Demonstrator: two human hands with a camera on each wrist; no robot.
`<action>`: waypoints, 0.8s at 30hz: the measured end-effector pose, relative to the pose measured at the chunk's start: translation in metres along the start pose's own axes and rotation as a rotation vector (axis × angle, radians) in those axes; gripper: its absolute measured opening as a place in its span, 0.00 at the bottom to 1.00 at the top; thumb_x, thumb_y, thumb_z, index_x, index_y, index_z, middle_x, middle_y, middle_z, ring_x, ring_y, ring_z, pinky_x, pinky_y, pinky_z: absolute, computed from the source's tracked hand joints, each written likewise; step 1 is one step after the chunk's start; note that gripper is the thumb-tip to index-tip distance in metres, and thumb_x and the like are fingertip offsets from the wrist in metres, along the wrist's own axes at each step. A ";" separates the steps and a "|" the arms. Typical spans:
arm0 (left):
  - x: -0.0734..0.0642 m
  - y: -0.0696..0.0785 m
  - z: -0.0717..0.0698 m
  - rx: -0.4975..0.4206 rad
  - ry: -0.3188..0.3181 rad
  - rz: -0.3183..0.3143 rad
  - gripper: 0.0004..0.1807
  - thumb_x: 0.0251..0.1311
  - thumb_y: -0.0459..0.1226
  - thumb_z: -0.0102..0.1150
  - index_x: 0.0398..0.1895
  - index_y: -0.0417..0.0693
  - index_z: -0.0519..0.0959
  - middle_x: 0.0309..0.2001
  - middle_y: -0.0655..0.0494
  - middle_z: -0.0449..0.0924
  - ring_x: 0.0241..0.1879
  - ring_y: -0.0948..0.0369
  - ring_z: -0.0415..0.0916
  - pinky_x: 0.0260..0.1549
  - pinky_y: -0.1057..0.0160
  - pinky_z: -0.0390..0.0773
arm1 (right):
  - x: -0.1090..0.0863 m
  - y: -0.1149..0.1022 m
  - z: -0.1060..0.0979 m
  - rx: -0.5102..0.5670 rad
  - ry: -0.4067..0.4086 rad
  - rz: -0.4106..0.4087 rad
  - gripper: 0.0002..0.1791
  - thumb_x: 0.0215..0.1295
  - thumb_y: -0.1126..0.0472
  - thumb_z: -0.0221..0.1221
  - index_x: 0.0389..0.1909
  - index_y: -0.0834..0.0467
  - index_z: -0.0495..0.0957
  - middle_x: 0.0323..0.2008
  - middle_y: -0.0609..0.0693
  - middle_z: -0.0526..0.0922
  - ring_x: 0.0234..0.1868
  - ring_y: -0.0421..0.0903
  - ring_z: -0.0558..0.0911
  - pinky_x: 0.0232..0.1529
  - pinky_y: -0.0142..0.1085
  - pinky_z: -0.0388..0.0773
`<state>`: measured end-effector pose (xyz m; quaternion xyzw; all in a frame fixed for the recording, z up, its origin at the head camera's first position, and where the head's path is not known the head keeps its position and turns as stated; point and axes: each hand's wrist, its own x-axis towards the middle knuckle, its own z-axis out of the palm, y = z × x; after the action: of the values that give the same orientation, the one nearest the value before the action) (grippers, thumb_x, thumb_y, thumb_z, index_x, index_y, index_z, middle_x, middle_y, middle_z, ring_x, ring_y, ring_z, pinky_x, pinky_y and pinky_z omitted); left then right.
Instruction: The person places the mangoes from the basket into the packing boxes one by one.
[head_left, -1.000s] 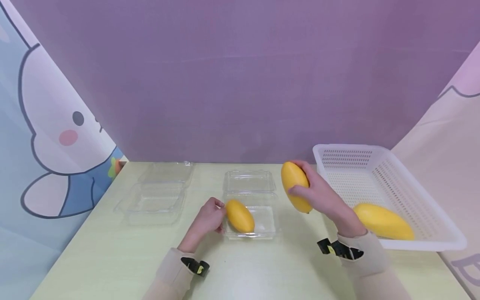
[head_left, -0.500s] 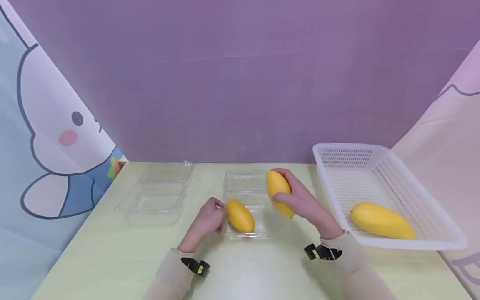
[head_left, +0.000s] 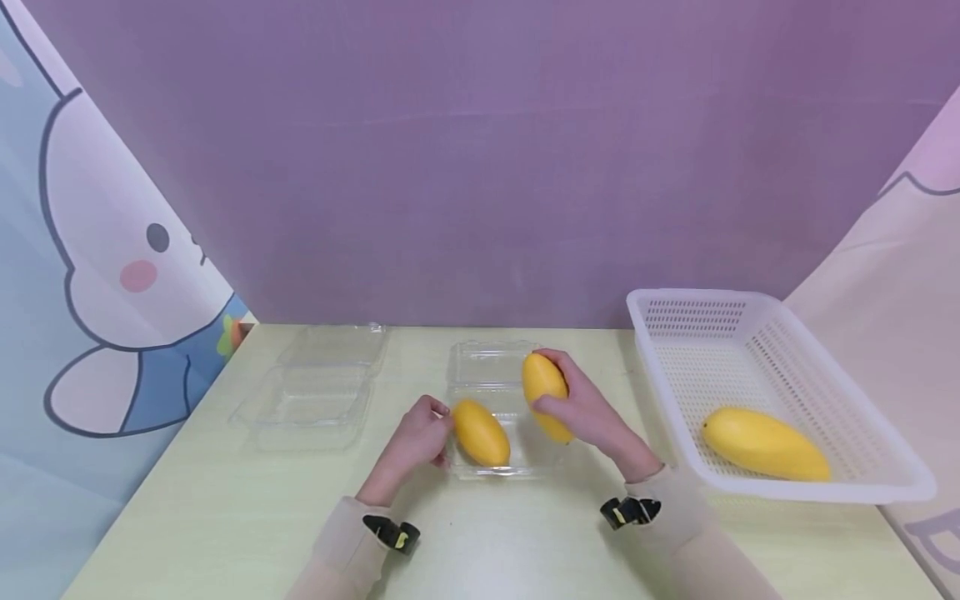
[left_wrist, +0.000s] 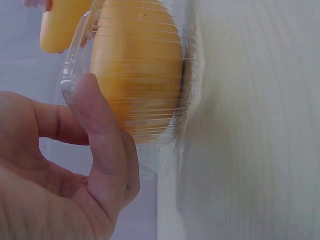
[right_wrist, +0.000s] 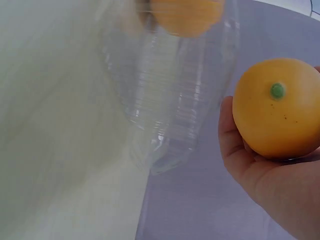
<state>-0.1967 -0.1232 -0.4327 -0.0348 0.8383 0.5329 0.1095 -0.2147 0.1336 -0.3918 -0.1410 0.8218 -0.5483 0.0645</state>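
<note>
A yellow mango (head_left: 480, 433) lies in the left half of an open clear plastic clamshell container (head_left: 491, 364) at mid-table. With thumb and forefinger, my left hand (head_left: 417, 435) pinches that container's left rim, as the left wrist view shows up close. My right hand (head_left: 591, 407) grips a second mango (head_left: 544, 390) from its right side. This mango is tilted and held over the right half of the container. In the right wrist view its green stem spot (right_wrist: 277, 90) faces the camera, and the container wall (right_wrist: 165, 100) stands beside it.
Further left on the pale table (head_left: 465, 550) stands another open clear clamshell container (head_left: 311, 396). On the right, a white perforated plastic basket (head_left: 847, 375) holds one larger mango (head_left: 765, 444). A purple backdrop (head_left: 495, 167) rises at the table's rear edge.
My right hand has carried its mango leftward from beside the basket, and lower, over the right half of the middle container. The left hand has stayed at the container's left rim.
</note>
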 end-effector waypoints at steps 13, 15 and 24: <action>0.000 0.000 0.000 0.003 0.006 0.003 0.14 0.68 0.33 0.48 0.52 0.35 0.68 0.21 0.50 0.70 0.14 0.58 0.71 0.19 0.61 0.81 | 0.009 0.009 0.019 -0.103 -0.045 -0.051 0.39 0.54 0.64 0.63 0.70 0.57 0.63 0.55 0.56 0.75 0.44 0.52 0.76 0.43 0.43 0.77; 0.000 0.000 0.000 -0.002 0.008 0.006 0.14 0.68 0.33 0.48 0.52 0.35 0.68 0.21 0.50 0.70 0.14 0.58 0.71 0.19 0.61 0.81 | 0.010 0.009 0.023 -0.144 -0.051 -0.043 0.39 0.53 0.64 0.63 0.69 0.56 0.64 0.53 0.54 0.76 0.43 0.51 0.76 0.42 0.42 0.77; 0.000 0.001 0.000 -0.011 0.001 0.008 0.13 0.68 0.33 0.48 0.52 0.34 0.68 0.20 0.50 0.70 0.13 0.58 0.72 0.20 0.61 0.81 | 0.014 0.008 0.033 -0.292 -0.125 -0.023 0.37 0.50 0.64 0.65 0.65 0.57 0.66 0.42 0.52 0.78 0.38 0.48 0.77 0.39 0.40 0.77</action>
<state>-0.1970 -0.1227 -0.4322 -0.0323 0.8355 0.5380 0.1068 -0.2205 0.1036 -0.4114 -0.1923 0.8854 -0.4139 0.0881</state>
